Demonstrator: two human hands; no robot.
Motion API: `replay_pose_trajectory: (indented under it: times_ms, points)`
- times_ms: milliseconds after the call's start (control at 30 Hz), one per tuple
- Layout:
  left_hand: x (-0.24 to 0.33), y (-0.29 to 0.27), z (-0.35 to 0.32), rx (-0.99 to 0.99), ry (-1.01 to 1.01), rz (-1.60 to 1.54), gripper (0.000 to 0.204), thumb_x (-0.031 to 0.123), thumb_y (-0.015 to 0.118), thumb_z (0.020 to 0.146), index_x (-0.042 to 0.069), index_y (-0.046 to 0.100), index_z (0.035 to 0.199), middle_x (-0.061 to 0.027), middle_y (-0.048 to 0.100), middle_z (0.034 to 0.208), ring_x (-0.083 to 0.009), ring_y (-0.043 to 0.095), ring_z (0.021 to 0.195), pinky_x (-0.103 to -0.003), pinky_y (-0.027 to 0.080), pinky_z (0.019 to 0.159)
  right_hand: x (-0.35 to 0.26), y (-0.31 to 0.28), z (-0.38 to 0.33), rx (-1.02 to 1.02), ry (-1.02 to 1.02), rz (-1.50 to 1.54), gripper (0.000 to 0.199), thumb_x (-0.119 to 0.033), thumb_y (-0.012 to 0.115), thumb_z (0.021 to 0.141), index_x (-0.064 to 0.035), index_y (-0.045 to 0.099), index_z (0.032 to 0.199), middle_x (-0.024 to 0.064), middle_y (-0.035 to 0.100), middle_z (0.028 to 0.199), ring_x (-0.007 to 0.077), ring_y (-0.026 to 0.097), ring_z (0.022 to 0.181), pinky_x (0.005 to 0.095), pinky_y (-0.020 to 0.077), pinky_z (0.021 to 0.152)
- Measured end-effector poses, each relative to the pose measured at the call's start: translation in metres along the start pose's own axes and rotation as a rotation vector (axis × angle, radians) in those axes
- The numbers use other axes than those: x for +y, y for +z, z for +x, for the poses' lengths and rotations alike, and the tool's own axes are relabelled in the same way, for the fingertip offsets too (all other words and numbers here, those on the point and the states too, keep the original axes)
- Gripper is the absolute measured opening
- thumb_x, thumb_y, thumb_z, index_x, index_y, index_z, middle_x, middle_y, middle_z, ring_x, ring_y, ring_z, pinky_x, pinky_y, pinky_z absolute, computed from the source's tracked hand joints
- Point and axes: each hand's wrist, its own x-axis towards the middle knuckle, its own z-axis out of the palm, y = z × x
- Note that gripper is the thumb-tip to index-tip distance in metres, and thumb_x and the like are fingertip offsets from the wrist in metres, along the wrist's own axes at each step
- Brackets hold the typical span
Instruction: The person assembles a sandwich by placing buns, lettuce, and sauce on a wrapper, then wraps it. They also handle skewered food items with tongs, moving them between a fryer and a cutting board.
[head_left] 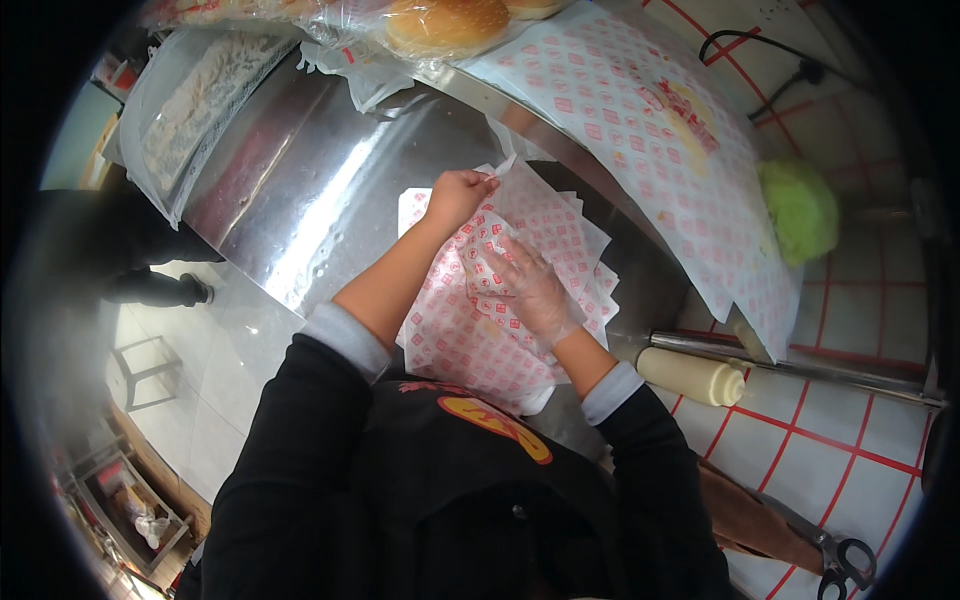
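Observation:
A stack of white wrapping paper (450, 345) with red print lies fanned on the steel counter before me. On it is a partly folded sheet of wrapping paper (486, 232), bulging as if around something; its contents are hidden. My bare left hand (460, 198) is closed, fingers pinched at the upper edge of that sheet. My right hand (535, 292), in a clear plastic glove, rests on the sheet's right side with its fingers spread.
Packaged buns (447, 25) sit at the top, beside a paper-covered shelf (590, 90) with a green lettuce-like heap (797, 210). A pale squeeze bottle (690, 377) and scissors (848, 566) are at right. A mesh-sided tray of white powdery food (195, 110) stands far left.

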Motion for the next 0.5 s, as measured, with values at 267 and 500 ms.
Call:
replay_pose_trajectory:
  times_ms: [267,500]
  points:
    - [-0.012,0.026,-0.097,0.149,0.557,0.194,0.009,0.005,0.065,0.077,0.002,0.068,0.085,-0.0087,0.066,0.083,-0.0236,0.06,0.08,-0.035,0.047,0.075,0.004,0.003,0.001,-0.127,0.094,0.115,0.044,-0.006,0.067,0.069,-0.0141,0.06,0.111,0.0137,0.059,0.107,0.0322,0.057,0.099,0.0408,0.0471,0.086]
    - [-0.029,0.034,-0.111,0.182,0.732,0.279,0.016,0.001,0.068,0.067,0.009,0.068,0.081,-0.0059,0.065,0.09,-0.026,0.057,0.093,-0.036,0.043,0.083,0.012,0.026,-0.02,0.192,0.137,0.519,0.046,0.0,0.071,0.062,-0.0048,0.058,0.106,0.0123,0.063,0.096,0.0303,0.061,0.092,0.0359,0.0494,0.08]
